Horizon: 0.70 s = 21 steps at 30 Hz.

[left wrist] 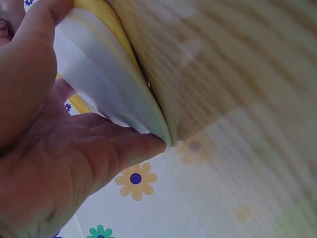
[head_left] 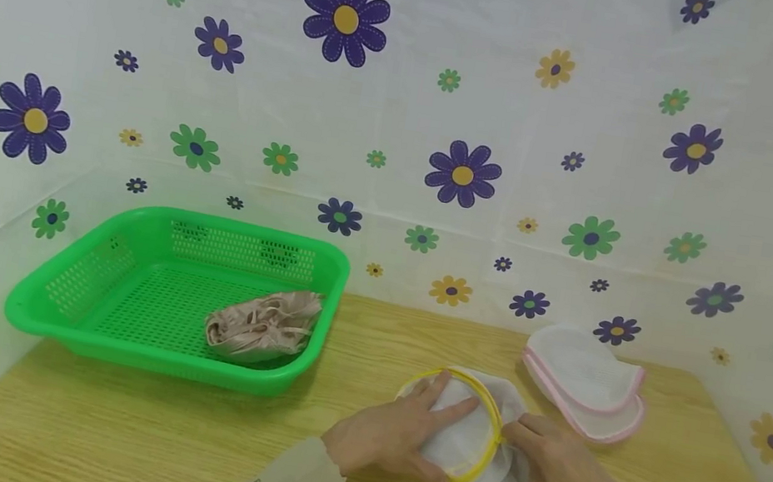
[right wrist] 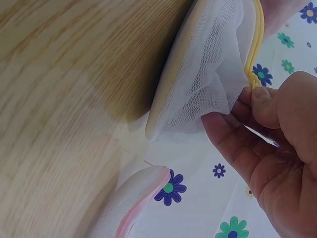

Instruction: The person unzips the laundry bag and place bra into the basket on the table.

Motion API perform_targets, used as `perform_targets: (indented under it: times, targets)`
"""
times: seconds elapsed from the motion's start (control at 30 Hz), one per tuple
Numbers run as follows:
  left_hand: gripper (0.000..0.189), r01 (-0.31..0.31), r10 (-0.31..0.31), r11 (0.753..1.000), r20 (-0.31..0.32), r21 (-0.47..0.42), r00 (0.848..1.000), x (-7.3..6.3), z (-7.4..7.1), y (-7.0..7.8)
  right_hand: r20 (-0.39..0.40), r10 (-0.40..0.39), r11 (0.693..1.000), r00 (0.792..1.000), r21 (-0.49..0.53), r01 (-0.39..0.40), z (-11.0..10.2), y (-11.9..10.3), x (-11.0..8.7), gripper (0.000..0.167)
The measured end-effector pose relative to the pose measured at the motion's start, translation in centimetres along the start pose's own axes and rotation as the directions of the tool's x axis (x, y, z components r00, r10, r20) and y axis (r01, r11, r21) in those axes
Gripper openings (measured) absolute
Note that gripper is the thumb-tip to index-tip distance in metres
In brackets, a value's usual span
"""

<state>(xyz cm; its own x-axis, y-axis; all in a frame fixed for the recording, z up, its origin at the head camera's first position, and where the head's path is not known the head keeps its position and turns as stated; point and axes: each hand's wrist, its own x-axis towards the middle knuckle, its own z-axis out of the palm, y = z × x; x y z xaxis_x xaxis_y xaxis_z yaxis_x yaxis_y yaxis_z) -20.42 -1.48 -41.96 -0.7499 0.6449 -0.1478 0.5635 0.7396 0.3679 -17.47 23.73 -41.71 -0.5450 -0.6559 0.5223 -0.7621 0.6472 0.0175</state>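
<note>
A round white mesh laundry bag (head_left: 466,422) with a yellow zipper band lies on the table. My left hand (head_left: 397,432) is spread over it from the left, fingers on the far part of the band and thumb at the near edge. In the left wrist view, the thumb (left wrist: 141,146) presses the bag's rim, close to the wood. My right hand (head_left: 553,453) pinches the yellow zipper pull (right wrist: 254,81) at the bag's right side. Loose mesh (right wrist: 208,79) bunches around those fingertips.
At the left stands a green plastic basket (head_left: 165,364) with a crumpled beige satiny cloth (head_left: 262,327) inside. White mesh pieces with pink edging (head_left: 581,373) lie at the back right of the wooden table (head_left: 173,435). A flowered sheet (head_left: 395,91) hangs behind and at both sides.
</note>
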Motion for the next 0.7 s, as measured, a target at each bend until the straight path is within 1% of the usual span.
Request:
perform_targets:
  times: [0.13,0.2,0.23,0.33,0.4,0.47,0.53,0.6,0.63,0.7]
  targets:
    - [0.098,0.007,-0.007,1.000,-0.009,-0.001,1.000,0.0,0.0,0.1,0.008,0.015,1.000,1.000,-0.013,-0.015,0.0,0.0,0.0,0.040]
    - [0.099,0.014,-0.014,1.000,-0.020,0.003,1.000,-0.1,0.2,0.4,0.007,0.025,0.999,1.000,-0.037,-0.024,0.0,0.0,0.0,0.037]
    - [0.099,0.016,-0.016,1.000,-0.036,0.009,0.999,-0.2,0.3,0.7,0.005,0.029,0.998,1.000,-0.056,-0.029,0.0,0.0,0.0,0.036]
    - [0.101,0.057,-0.054,0.998,-0.081,0.030,0.995,-0.8,0.5,1.8,-0.016,0.051,0.988,0.999,-0.146,-0.053,0.0,-0.2,0.2,0.034]
    - [0.104,0.096,-0.089,0.993,-0.096,0.067,0.991,-1.2,0.5,2.6,-0.024,0.075,0.977,0.997,-0.199,-0.078,-0.2,-0.4,0.6,0.034]
    - [0.108,0.113,-0.101,0.987,-0.104,0.117,0.989,-1.7,0.2,3.3,-0.028,0.090,0.969,0.996,-0.228,-0.094,-0.3,-0.5,0.9,0.033]
    - [0.110,0.093,-0.070,0.974,-0.117,0.206,0.991,-2.3,-0.3,3.6,-0.037,0.091,0.967,0.995,-0.236,-0.097,-0.3,-0.5,1.1,0.029]
    - [0.110,0.045,0.001,0.950,-0.148,0.309,0.989,-2.7,-0.9,3.8,-0.049,0.082,0.968,0.995,-0.234,-0.091,-0.1,-0.3,1.1,0.026]
    - [0.110,0.020,0.042,0.935,-0.168,0.353,0.985,-2.9,-1.1,3.8,-0.056,0.074,0.969,0.996,-0.230,-0.085,0.0,-0.2,1.1,0.026]
    - [0.112,-0.022,0.119,0.905,-0.202,0.426,0.972,-3.0,-1.3,3.6,-0.065,0.053,0.975,0.997,-0.212,-0.066,0.1,-0.1,1.1,0.027]
